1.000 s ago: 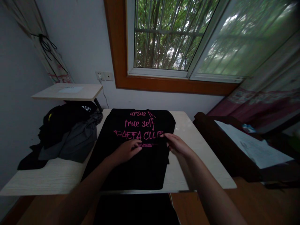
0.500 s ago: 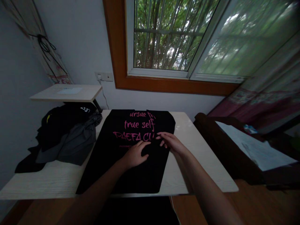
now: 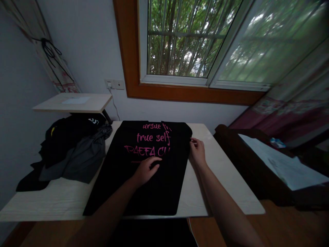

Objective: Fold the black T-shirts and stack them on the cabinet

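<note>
A black T-shirt (image 3: 154, 185) with pink lettering lies folded into a long panel on the pale table, its right side turned over so the words are partly covered. My left hand (image 3: 146, 169) rests over the middle of the shirt just below the print, thumb and fingers apart. At the shirt's right edge, below its upper right corner, is my right hand (image 3: 197, 151). Its fingers are curled together on the fabric edge, and the fingertips are partly hidden.
Crumpled black and grey clothes (image 3: 74, 151) are heaped at the table's left, under a small raised shelf (image 3: 72, 103). A dark brown piece of furniture (image 3: 231, 161) with a pale sheet (image 3: 280, 161) on it stands right of the table (image 3: 226, 185). A window is behind.
My right hand has moved right from above the print to the shirt's right edge, and its fingers have curled in. My left hand has shifted slightly down and left.
</note>
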Tool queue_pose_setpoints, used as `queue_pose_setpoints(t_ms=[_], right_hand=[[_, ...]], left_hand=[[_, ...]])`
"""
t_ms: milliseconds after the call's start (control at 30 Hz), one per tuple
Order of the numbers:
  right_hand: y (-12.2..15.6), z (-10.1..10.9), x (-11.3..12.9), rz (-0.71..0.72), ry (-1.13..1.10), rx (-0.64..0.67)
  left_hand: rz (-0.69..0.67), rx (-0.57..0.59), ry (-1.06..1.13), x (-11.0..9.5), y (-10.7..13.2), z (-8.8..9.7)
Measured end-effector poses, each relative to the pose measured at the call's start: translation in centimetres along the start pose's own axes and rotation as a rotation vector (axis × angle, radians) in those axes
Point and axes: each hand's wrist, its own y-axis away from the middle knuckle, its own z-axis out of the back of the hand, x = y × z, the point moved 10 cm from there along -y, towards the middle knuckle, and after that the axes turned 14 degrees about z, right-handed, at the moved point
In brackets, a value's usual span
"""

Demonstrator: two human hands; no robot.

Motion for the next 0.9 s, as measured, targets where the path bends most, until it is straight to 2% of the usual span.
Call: queue_pose_setpoints(t_ms=[67, 300, 467, 633, 900], right_hand=[[0.2, 0.3, -0.1, -0.007, 0.043, -0.051], [0.5, -0.6, -0.1, -0.01, 0.046, -0.008], [-0.1, -0.6, -1.0, 0.009, 0.08, -0.041], [-1.8, -1.9, -2.5, -0.009, 0.257, 0.026], [-5.8, -4.2, -6.1, -0.166, 0.4, 0.158]], left_hand=[[-0.002, -0.008, 0.0, -0.1, 0.0, 0.1], [-0.027, -0.018, 0.014, -0.8, 0.4, 0.5], [-0.057, 0.005, -0.002, -0.8, 0.6, 0.1], [-0.073, 0.036, -0.031, -1.0, 0.7, -0.4], [-0.091, 0.061, -0.049, -1.3, 1.0, -0.4]])
